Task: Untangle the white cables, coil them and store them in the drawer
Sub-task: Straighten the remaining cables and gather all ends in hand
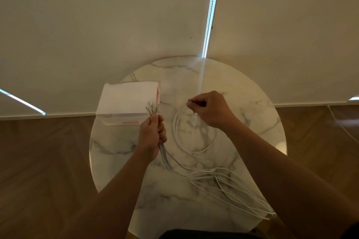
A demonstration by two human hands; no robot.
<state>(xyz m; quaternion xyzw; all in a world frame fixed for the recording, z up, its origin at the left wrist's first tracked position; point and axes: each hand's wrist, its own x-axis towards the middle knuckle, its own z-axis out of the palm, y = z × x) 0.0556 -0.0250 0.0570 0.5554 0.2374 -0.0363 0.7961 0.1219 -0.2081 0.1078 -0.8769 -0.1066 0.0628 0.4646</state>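
Left hand (152, 134): fingers (160, 129) are closing round a bundle (165, 158) of white cables and gripping it upright, with the plugs (153, 107) fanning out just above them.

Right hand (209, 111): fingers (195, 103) are pinching the end of one single cable. Its loop (175, 128) is lying on the counter (252, 118) just below these fingers, between the two hands.

Below the left fingers the bundle is running down and off to the right, with the tails (270, 212) spreading and hanging over the near counter edge.

The drawer (126, 101) is sitting just beyond the left fingers; whether it is open I cannot tell.

Judgement: the step in hand is probably freeing one cable from the rest, so untangling is partly done and nothing is coiled or stored.

To do it well:
- The left grip should be slack enough for one strand to slide.
- The right fingers should be drawing along the cable's own line, slowly and without jerking.
- Watch where the strands are crossing near the tails; a snag there is likely.
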